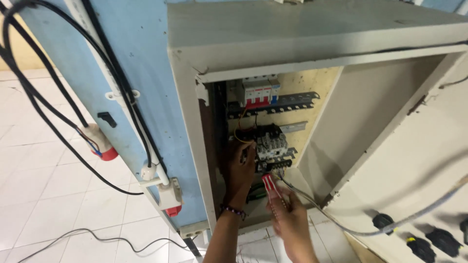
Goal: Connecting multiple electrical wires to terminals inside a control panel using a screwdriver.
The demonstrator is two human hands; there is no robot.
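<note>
Both hands are inside the open electrical cabinet (pixel 195 146): my left hand (pixel 240 168) is curled against the left side of the black contactor (pixel 270 143), fingers at its wiring, how tightly it grips I cannot tell. My right hand (pixel 287 214) is closed around a red-handled screwdriver (pixel 271 187) just below. Its long axis runs up and slightly left toward the contactor's lower terminals, close beneath them.

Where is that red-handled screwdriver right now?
In the head view, the red-handled screwdriver sits low in the middle, held in the right hand. Its tip points up at the black contactor block inside the open grey cabinet, beside the left hand.
</note>
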